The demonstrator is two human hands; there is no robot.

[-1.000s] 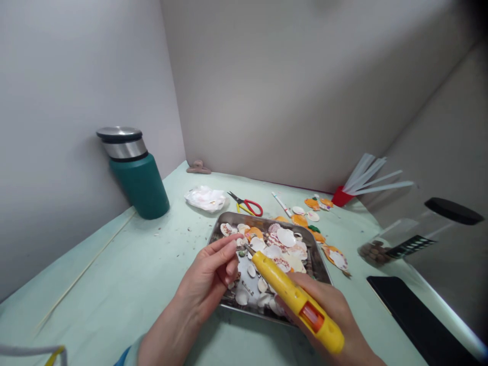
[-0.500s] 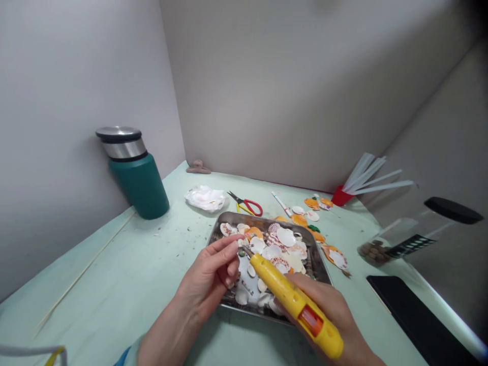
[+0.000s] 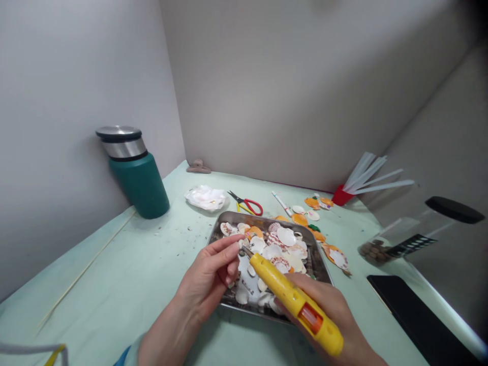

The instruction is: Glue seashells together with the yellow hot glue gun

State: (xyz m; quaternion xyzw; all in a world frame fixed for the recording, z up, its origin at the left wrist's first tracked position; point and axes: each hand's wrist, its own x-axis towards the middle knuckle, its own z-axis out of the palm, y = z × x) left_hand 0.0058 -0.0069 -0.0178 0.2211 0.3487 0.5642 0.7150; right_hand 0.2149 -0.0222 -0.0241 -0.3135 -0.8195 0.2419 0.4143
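Right fingers (image 3: 310, 288) wrap one yellow plastic glue gun (image 3: 285, 291), tip (image 3: 247, 251) beside pinched left fingers (image 3: 224, 254). Whether these hold anything is unclear.

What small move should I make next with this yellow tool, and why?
I'd probably ease the metal tip of the yellow tool slightly away from the left hand, because it sits right by that hand's fingertips; the right hand grips the tool above the tray.
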